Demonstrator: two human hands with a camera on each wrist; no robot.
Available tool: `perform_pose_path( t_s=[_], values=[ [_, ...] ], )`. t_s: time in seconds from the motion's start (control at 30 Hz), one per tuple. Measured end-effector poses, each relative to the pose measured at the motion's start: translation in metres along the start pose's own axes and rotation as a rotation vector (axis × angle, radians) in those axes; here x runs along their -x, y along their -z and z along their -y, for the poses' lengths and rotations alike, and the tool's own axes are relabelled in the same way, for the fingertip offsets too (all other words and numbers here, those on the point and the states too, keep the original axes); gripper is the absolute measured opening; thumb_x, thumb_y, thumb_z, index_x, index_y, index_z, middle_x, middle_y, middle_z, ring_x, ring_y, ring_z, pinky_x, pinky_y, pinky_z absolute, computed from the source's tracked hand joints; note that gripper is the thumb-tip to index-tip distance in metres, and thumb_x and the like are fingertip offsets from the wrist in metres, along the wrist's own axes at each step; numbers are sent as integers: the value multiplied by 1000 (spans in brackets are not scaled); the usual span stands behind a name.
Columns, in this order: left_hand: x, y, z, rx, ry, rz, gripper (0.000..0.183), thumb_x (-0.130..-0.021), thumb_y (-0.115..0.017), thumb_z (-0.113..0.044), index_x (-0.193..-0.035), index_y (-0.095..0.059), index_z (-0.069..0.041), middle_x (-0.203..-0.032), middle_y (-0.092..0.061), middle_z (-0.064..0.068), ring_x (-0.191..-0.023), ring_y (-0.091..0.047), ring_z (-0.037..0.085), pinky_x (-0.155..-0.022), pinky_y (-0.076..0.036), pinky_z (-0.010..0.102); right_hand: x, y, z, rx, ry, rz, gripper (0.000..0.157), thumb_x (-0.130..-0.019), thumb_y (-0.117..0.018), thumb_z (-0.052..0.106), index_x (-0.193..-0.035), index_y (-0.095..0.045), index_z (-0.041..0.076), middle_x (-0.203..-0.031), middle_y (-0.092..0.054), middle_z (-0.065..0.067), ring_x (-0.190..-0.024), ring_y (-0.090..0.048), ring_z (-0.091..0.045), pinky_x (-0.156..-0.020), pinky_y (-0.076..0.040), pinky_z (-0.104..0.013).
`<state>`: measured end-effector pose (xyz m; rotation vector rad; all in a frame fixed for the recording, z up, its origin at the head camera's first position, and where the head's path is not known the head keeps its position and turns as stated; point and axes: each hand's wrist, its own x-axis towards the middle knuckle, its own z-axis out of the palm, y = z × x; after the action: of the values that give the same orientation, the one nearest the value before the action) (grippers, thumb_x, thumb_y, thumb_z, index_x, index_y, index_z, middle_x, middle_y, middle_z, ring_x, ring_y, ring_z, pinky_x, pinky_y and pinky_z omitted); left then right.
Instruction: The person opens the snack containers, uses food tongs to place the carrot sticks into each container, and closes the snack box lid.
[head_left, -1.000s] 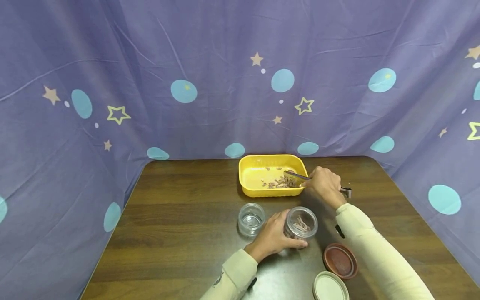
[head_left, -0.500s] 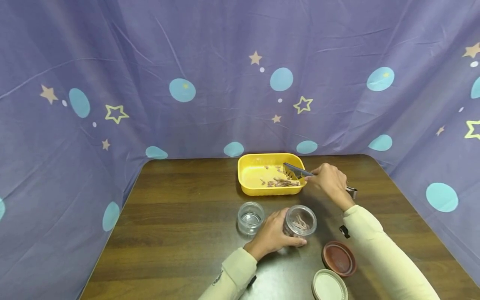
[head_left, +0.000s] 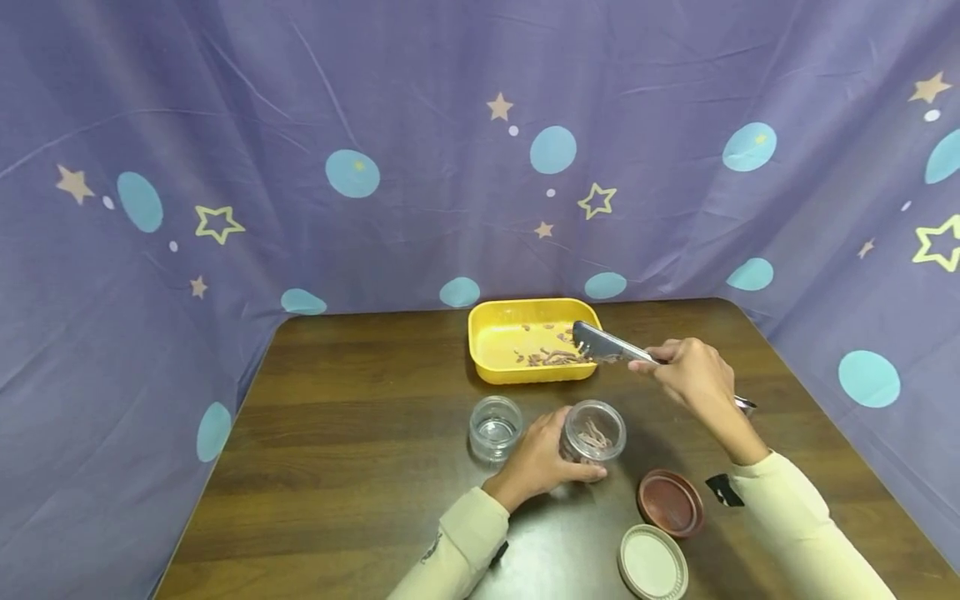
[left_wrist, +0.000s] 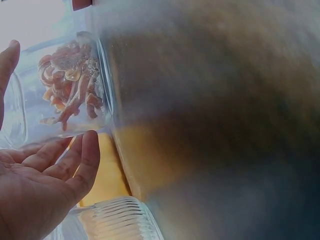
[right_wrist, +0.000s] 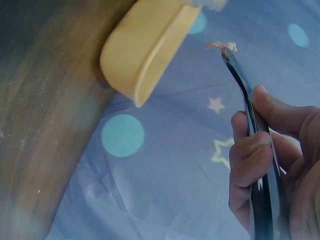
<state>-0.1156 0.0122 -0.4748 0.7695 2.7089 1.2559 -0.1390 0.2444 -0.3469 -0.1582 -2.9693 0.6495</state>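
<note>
My left hand (head_left: 536,462) holds a clear jar (head_left: 594,454), fingers and thumb round its side, on the table. Pinkish-brown, curled strips (left_wrist: 72,82) lie inside it, seen through the wall in the left wrist view. My right hand (head_left: 693,379) grips metal tongs (head_left: 611,342), whose tips are raised over the right end of a yellow tray (head_left: 525,377). A small pale-pink piece (right_wrist: 222,46) sits at the tongs' tip in the right wrist view. More brown strips and bits (head_left: 551,358) are scattered on the tray's floor.
A second clear jar (head_left: 495,429) stands just left of my left hand. Two round lids, one reddish-brown (head_left: 670,502) and one cream (head_left: 652,562), lie at the front right. A purple patterned curtain (head_left: 420,242) hangs behind the wooden table (head_left: 337,467).
My right hand has drawn back to the right with the tongs, whose tips have come up from the strips in the tray. My left hand stays on the jar.
</note>
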Motion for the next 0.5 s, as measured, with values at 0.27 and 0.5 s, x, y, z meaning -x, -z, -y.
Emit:
perform_pose_path(
  t_s=[0.27, 0.5],
  values=[
    [-1, -1, -1, 0, 29, 9, 99, -70, -89, -55, -147, -48, -8, -136, -64, 6, -126, -60, 23, -108, -49, 39, 49, 22, -23, -35, -41, 80, 61, -86, -72, 61, -123, -74, 11, -135, -64, -20, -118, -61, -48, -71, -50, -48],
    [-1, 0, -1, -3, 32, 11, 99, -70, -89, -56, -147, -48, -9, -138, -63, 6, -128, -59, 23, -110, -48, 40, 80, 24, -35, -37, -19, 145, 53, -85, -74, 58, -115, -79, 15, -116, -74, -13, -97, -67, -36, -64, -44, -34]
  ],
)
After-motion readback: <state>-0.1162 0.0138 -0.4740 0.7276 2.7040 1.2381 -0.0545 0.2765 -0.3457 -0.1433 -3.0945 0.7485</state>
